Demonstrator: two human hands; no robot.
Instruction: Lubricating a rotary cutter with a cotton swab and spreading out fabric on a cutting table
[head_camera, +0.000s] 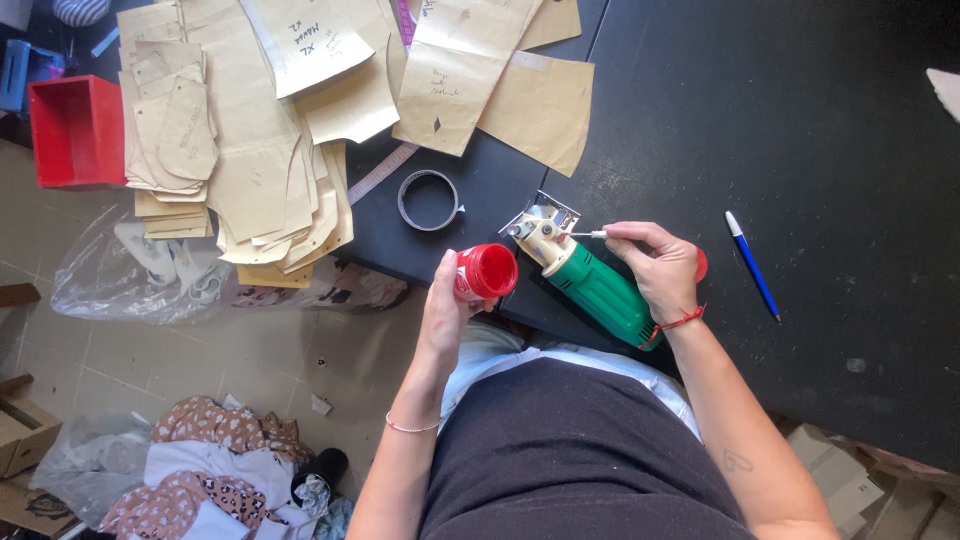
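The left hand (447, 305) grips a small red-capped pot (487, 271), and the right hand (660, 266) pinches a thin white stick (588, 235) whose tip already touches the cream metal head of the green cutting machine (590, 280) on the black table (800, 150).

The left hand (447, 305) grips a small red-capped bottle (486, 272) just left of the green electric cutter (585, 274) on the black table (800, 150), while the right hand (658, 265) pinches a thin white applicator (588, 235) against the cutter's cream head, a blue pen (752, 264) lying to its right
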